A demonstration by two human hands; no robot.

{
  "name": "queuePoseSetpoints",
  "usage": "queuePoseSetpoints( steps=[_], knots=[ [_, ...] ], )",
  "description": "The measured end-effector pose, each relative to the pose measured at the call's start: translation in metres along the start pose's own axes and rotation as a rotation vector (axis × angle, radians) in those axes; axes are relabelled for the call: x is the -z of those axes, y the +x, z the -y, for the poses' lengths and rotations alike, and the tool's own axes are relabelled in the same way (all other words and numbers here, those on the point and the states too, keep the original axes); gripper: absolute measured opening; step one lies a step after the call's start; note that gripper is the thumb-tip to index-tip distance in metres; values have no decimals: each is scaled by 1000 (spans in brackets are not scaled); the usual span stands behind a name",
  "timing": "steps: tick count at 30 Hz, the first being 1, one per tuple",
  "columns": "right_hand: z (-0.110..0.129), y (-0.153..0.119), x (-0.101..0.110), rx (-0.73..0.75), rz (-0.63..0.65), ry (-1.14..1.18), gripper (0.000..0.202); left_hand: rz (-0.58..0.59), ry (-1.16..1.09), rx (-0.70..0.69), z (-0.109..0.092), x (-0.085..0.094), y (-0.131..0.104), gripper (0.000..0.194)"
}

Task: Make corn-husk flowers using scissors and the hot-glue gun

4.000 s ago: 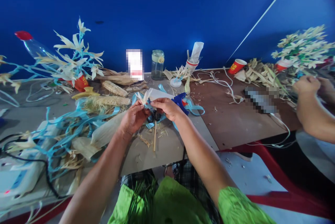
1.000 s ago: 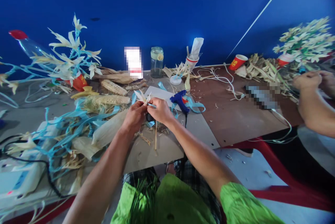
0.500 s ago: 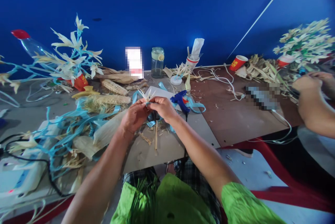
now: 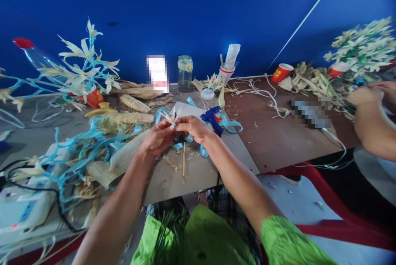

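Observation:
Between my two hands is a small pale corn-husk flower, its pointed petals standing up and a bit of blue at its base. My left hand pinches the flower from below and the left. Fingers of my right hand close on the base from the other side; the fingertips partly hide it. Just right of my hands a blue glue gun lies by curls of light-blue ribbon. Below them a thin stick lies on the board among husk scraps.
Blue-wrapped stems, husks and corn cobs crowd the left, near a white power strip. Behind stand a husk-flower arrangement, a glass jar and a paper cup. Another person's hands are at the far right.
The flower has turned a little in my fingers, and its petals now stand more upright. My right fingers have shifted slightly at its base. Both hands stay in nearly the same place.

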State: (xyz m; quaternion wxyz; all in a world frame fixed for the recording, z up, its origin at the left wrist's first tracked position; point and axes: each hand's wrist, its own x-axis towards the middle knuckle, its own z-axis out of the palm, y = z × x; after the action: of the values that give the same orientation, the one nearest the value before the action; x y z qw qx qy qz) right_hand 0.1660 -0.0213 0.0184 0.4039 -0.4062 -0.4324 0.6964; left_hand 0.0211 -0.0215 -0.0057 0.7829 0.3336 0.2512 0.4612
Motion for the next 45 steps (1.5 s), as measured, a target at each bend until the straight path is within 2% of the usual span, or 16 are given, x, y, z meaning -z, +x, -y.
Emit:
queuePoseSetpoints(
  steps=[3, 5, 11, 18, 23, 37, 42, 45],
  knots=[
    [-8, 6, 1, 72, -112, -132, 11, -93, 15, 23, -1, 2, 3, 13],
    [-12, 9, 3, 132, -150, -190, 11, -110, 20, 41, -3, 3, 4, 13],
    [-6, 8, 12, 54, -50, -45, 23, -81, -30, 8, -12, 3, 1, 14],
    [-3, 5, 15, -28, 16, 50, 21, -91, 77, 53, -12, 0, -1, 10],
    [-5, 7, 17, -52, 34, 56, 22, -118, 106, 96, -13, 1, 1, 15],
    [-7, 3, 7, 175, 28, -372, 18, -178, 196, 46, -5, 8, 6, 17],
    [-5, 1, 2, 255, -53, -608, 13, -201, 312, -25, -1, 7, 9, 23],
    [-4, 1, 1, 280, -89, -651, 13, -225, 405, -55, -2, 7, 8, 22]
  ],
)
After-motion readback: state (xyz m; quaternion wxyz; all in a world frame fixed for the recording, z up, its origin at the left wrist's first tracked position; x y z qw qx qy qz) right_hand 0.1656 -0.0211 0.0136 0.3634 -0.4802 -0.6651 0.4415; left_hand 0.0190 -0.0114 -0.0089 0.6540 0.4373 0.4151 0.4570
